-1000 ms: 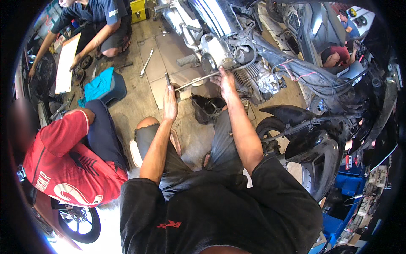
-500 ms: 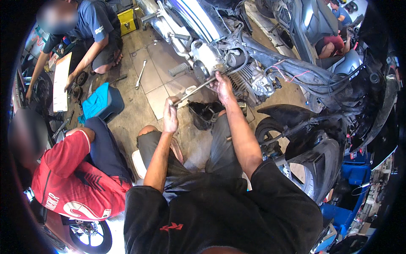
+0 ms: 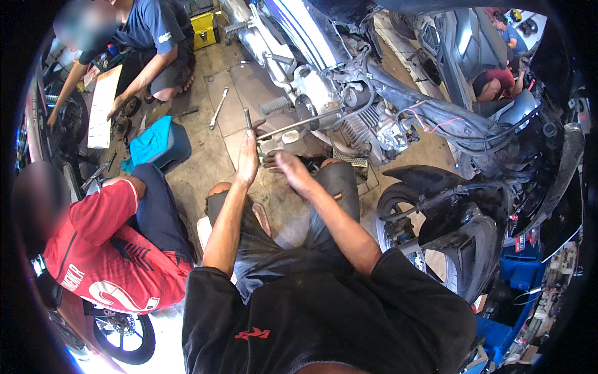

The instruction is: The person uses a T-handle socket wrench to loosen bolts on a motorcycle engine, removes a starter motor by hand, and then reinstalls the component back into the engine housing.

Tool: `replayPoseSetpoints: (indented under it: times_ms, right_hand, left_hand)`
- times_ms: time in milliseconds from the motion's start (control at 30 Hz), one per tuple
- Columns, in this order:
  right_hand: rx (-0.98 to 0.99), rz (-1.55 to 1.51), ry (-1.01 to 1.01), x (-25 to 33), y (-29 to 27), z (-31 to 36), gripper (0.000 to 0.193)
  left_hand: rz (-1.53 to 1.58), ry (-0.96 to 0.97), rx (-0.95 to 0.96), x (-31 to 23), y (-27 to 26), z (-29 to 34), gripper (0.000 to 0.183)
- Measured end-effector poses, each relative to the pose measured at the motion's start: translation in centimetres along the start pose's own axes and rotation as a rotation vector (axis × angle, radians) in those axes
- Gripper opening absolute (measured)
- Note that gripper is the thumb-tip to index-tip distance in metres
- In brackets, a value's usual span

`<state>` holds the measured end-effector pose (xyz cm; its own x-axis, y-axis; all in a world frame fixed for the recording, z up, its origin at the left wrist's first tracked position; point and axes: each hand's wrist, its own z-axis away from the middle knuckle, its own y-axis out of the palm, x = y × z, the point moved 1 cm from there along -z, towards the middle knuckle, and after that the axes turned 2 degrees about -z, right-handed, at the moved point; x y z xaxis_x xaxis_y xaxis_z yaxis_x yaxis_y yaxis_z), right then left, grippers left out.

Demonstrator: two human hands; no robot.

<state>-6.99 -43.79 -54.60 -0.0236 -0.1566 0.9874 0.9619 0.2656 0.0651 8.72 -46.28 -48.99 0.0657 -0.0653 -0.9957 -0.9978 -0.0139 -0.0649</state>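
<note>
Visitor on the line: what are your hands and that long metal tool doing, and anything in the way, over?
Left hand on tool; right hand off it. Tool's far end at engine. Dark part nearby, partly hidden by right hand.

Burnt-out corner, black fisheye rim

White glare burns out the floor (image 3: 168,341) at lower left, while the middle of the scene is clearly lit. The striped motorcycle panel (image 3: 302,31) catches a pale sheen; the black shirt (image 3: 330,305) shows little detail. Soft blurs cover two co-workers' heads (image 3: 40,194). Straight edges bow toward the dark rim.
</note>
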Motion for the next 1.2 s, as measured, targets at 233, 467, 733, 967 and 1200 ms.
replayPoseSetpoints:
  times_ms: [233,467,733,967,1200]
  right_hand:
    - [-0.173,0.495,-0.078,3.3,4.5,-1.2,0.057]
    - [0.141,-0.017,-0.142,3.8,4.2,-2.5,0.032]
    - [0.019,0.180,-0.049,0.6,5.4,0.1,0.044]
    - [-0.095,0.112,-0.011,1.4,5.9,-2.5,0.054]
    - [0.051,-0.064,0.116,2.9,8.1,-2.9,0.056]
  left_hand:
    - [0.413,-0.026,0.177,-0.4,-0.8,1.5,0.063]
    - [0.111,0.137,0.096,-1.3,-0.2,0.8,0.053]
    - [-0.170,-0.337,0.313,0.1,-1.9,0.2,0.062]
    - [0.190,0.033,-0.190,-7.4,0.3,-4.0,0.045]
    - [-0.606,-0.048,-0.620,-6.5,-1.8,-7.2,0.048]
